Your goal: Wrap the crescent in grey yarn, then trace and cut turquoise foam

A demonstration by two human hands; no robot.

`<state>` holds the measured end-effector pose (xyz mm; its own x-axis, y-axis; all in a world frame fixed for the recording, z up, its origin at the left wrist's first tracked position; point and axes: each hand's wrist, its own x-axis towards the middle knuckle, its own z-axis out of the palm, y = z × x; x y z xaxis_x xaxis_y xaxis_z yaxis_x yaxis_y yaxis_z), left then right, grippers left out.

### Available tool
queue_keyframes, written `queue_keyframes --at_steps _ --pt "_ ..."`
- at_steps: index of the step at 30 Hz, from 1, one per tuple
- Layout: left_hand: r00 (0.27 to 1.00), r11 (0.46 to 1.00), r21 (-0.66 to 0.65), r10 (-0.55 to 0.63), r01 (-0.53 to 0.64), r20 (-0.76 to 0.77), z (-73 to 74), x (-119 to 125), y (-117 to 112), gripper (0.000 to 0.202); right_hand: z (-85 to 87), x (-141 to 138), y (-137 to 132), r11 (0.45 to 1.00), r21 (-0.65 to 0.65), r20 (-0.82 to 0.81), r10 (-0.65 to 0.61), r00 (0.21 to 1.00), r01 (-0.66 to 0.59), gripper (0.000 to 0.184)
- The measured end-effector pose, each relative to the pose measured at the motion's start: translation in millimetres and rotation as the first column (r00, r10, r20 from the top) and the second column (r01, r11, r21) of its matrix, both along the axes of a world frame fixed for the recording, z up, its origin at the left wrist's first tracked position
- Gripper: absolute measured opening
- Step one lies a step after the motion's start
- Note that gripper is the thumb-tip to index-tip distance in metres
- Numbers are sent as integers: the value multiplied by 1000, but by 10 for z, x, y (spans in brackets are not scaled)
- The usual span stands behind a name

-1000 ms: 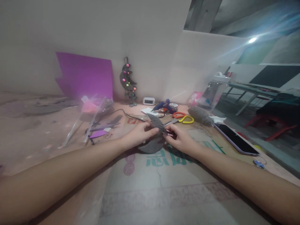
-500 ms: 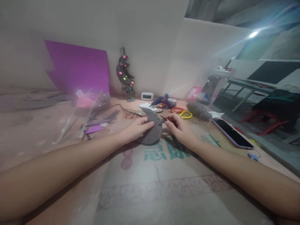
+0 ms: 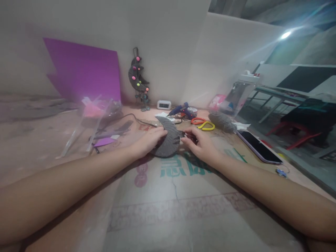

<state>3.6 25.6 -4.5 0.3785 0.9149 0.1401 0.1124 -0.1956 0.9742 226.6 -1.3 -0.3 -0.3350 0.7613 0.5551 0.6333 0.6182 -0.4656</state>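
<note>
A grey crescent shape wrapped in yarn (image 3: 169,141) stands tilted above the cardboard, its narrow tip pointing up and left. My left hand (image 3: 151,140) grips it by the inner curve, thumb on the front face. At the outer right edge, my right hand (image 3: 195,140) is closed in a pinch, fingertips touching or nearly touching the crescent. Something small and dark shows between those fingertips, too little of it to name. Just beyond the right hand lies a tool with orange and yellow handles (image 3: 207,126), its other end hidden.
Behind are a blue glue gun (image 3: 180,110), a white digital clock (image 3: 164,105) and a grey yarn ball (image 3: 222,122). A phone (image 3: 259,147) lies at right. Purple sheets (image 3: 86,73) and a decorated moon hanging (image 3: 138,75) stand against the wall. Printed cardboard (image 3: 147,217) covers the tabletop.
My left thumb has drawn back toward the crescent's left edge, and more of its face shows. My right fingertips have moved slightly left, up to its edge. The view has tilted a little.
</note>
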Motion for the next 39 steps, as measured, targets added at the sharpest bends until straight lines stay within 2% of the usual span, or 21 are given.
queue_keyframes --at_steps 4,8,15,21,26,34,39 --pt "998 996 -52 -68 68 2 1 -22 -39 33 -1 -7 9 997 -70 6 11 1000 -11 24" --pt "982 983 -74 -176 170 -75 62 -41 -99 32 -7 -16 29 990 -139 0 5 1000 -5 23" --pt "972 977 -18 -212 212 -101 74 -51 -76 27 14 -31 20 984 -176 17 -10 1000 13 23" --pt "969 976 -14 -216 216 -124 53 -62 -77 21 -4 -21 26 991 -137 15 8 1000 -6 21" --pt "976 985 -18 -175 174 -130 68 -39 -95 22 -51 37 31 1000 -15 -54 21 998 -22 27" --pt "975 986 -4 -164 165 -152 109 -15 -127 22 -38 41 34 997 44 103 54 993 -59 26" --pt "977 988 9 -154 157 -151 118 -17 -134 23 -39 38 35 997 67 128 39 991 -48 26"
